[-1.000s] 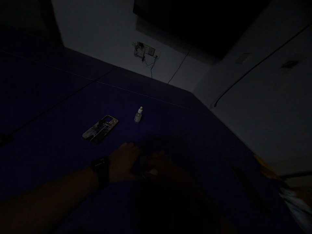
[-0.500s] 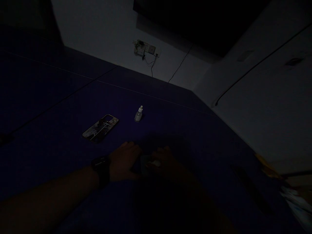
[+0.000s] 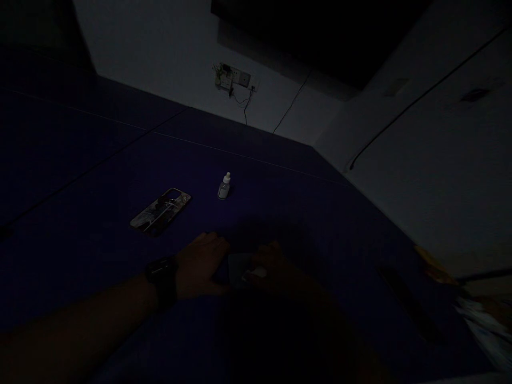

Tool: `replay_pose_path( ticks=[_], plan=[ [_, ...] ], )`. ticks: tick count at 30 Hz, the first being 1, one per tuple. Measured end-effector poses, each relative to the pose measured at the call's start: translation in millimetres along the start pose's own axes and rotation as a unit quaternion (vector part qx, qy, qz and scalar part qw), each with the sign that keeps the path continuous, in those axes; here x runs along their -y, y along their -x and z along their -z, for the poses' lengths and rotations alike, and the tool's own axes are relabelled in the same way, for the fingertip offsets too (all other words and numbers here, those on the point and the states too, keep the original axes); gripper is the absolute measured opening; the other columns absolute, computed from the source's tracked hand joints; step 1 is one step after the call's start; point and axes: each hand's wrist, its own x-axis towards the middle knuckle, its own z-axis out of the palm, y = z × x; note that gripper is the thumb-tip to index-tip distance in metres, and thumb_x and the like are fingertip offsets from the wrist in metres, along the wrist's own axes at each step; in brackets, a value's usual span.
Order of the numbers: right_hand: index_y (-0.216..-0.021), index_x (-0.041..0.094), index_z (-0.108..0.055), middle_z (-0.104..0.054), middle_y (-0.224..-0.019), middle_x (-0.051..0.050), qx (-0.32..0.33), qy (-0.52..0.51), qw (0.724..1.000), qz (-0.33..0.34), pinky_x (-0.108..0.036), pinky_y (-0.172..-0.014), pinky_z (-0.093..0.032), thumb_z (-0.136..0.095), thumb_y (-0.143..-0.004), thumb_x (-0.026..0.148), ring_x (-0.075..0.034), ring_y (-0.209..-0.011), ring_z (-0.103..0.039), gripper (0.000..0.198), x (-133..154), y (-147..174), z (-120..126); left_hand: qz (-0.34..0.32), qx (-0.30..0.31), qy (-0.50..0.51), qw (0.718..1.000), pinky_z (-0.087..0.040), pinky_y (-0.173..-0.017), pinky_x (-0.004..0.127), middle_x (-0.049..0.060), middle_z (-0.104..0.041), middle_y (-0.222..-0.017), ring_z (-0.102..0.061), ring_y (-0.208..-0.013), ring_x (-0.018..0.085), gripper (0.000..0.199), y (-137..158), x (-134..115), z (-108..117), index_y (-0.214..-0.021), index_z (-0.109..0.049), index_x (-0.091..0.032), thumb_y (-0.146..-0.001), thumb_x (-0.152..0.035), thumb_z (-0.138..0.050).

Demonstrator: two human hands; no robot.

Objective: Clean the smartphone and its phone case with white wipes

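Observation:
The scene is very dark. My left hand (image 3: 202, 265), with a black watch (image 3: 162, 270) on its wrist, lies low over the blue surface. Its thumb and fingers bracket the left end of a flat grey slab (image 3: 236, 266), seemingly holding it by the corners; dimness blurs the contact. Over the slab's right part, my right hand (image 3: 274, 266) is closed on a small whitish piece (image 3: 259, 272), pressed against or just above the slab. What that piece is, I cannot make out. Beyond the hands stands a small dropper bottle (image 3: 223, 190) with a white top. A patterned phone case (image 3: 162, 212) lies left of it.
A blue surface (image 3: 120, 160) spreads to a pale wall (image 3: 160, 53) with sockets (image 3: 234, 77) and hanging cables. A dark screen-like panel (image 3: 320, 32) hangs above. To the right lie a long dark strip (image 3: 408, 304), something yellowish (image 3: 436, 266) and a whitish bundle (image 3: 486, 330).
The view has shifted slightly, moving everything a little leftward. My right hand with the whitish piece has moved slightly right over the slab, leaving more of it showing. My left hand stays by the slab.

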Motion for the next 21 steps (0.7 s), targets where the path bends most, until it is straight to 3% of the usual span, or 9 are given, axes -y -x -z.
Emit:
replay_pose_path(
  ticks=[4, 7, 10, 15, 21],
  plan=[
    [-0.098, 0.023, -0.068, -0.069, -0.102, -0.005, 0.044, -0.029, 0.998, 0.015, -0.046, -0.099, -0.033, -0.064, -0.091, 0.037, -0.025, -0.099, -0.059, 0.016, 3.5, 2.0, 5.6, -0.001, -0.008, 0.001, 1.0, -0.039, -0.079, 0.039, 0.005, -0.064, -0.1, -0.056, -0.092, 0.027, 0.053, -0.2, 0.3, -0.3, -0.106, -0.058, -0.02, -0.073, -0.057, -0.077],
    [-0.098, 0.021, -0.067, -0.068, -0.099, -0.007, 0.005, -0.005, 1.0, -0.028, -0.045, -0.096, -0.035, -0.063, -0.092, 0.037, -0.024, -0.096, -0.059, 0.018, -0.1, 1.0, 5.4, -0.001, -0.006, 0.006, 1.0, -0.04, -0.078, 0.039, 0.005, -0.064, -0.1, -0.056, -0.091, 0.027, 0.054, -0.9, 0.9, -0.7, -0.106, -0.059, -0.02, -0.072, -0.058, -0.077],
    [-0.097, 0.019, -0.066, -0.067, -0.098, -0.008, -0.025, 0.019, 0.999, -0.024, -0.045, -0.095, -0.035, -0.062, -0.093, 0.038, -0.024, -0.096, -0.057, 0.02, 0.7, -2.1, 1.6, 0.001, 0.002, 0.006, 1.0, -0.04, -0.079, 0.04, 0.005, -0.064, -0.101, -0.056, -0.092, 0.027, 0.053, -1.2, 1.1, -0.6, -0.106, -0.059, -0.02, -0.073, -0.057, -0.077],
    [-0.1, 0.022, -0.068, -0.067, -0.1, -0.006, 0.034, -0.029, 0.999, -0.006, -0.043, -0.093, -0.037, -0.064, -0.092, 0.039, -0.024, -0.096, -0.058, 0.019, 1.9, 0.9, 5.9, 0.005, -0.006, -0.001, 1.0, -0.04, -0.08, 0.04, 0.006, -0.065, -0.101, -0.057, -0.092, 0.028, 0.052, -1.0, 0.0, 1.5, -0.106, -0.059, -0.021, -0.073, -0.057, -0.077],
    [-0.096, 0.019, -0.066, -0.066, -0.096, -0.007, -0.03, 0.021, 0.999, -0.036, -0.044, -0.094, -0.035, -0.061, -0.094, 0.038, -0.024, -0.095, -0.058, 0.02, -1.1, -4.3, 1.1, 0.002, -0.009, 0.003, 1.0, -0.041, -0.079, 0.038, 0.005, -0.065, -0.1, -0.057, -0.091, 0.027, 0.052, -0.8, -0.1, 1.1, -0.105, -0.058, -0.021, -0.072, -0.056, -0.077]
  ],
)
